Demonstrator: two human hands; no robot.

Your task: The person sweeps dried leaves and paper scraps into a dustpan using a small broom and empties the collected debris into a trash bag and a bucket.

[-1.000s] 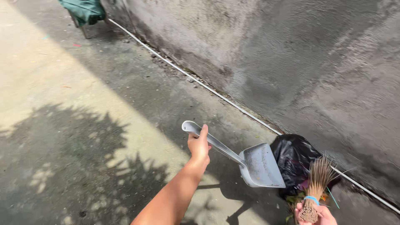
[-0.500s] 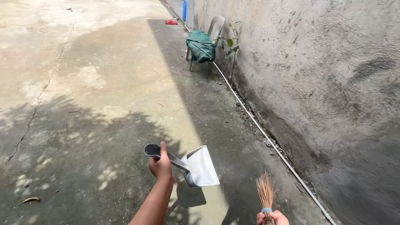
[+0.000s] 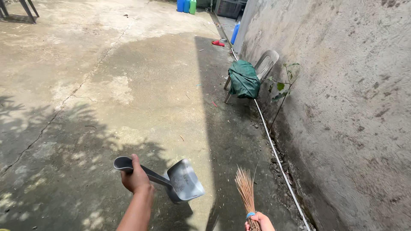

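Since half a second ago the view has swung further up the yard: the chair now sits mid-frame to the right, the dustpan has dropped lower and to the left, and coloured containers have come into sight at the top.

At far left, dark legs of some furniture [image 3: 19, 8] stand at the top corner on the sunlit concrete ground [image 3: 107, 85], which carries a long crack and leafy shadows. Lower down, the left hand [image 3: 135, 177] is closed around the handle of a grey dustpan [image 3: 182, 182], thumb on top; the scoop hangs in the air, tilted, its open face turned up and to the right. Just right of it, the right hand [image 3: 259, 222] at the bottom edge is wrapped tight on a stick broom [image 3: 246, 188] bound with a blue band, bristles pointing up and fanned.

Farther up, a grey plastic chair [image 3: 265, 64] draped with green cloth [image 3: 244, 79] stands against the rough wall [image 3: 342, 107], with a thin leafy plant [image 3: 282, 85] beside it. A white pipe [image 3: 274, 149] runs along the wall's foot. A red slipper [image 3: 217, 43] lies beyond, and blue and green containers [image 3: 186, 5] stand far off.
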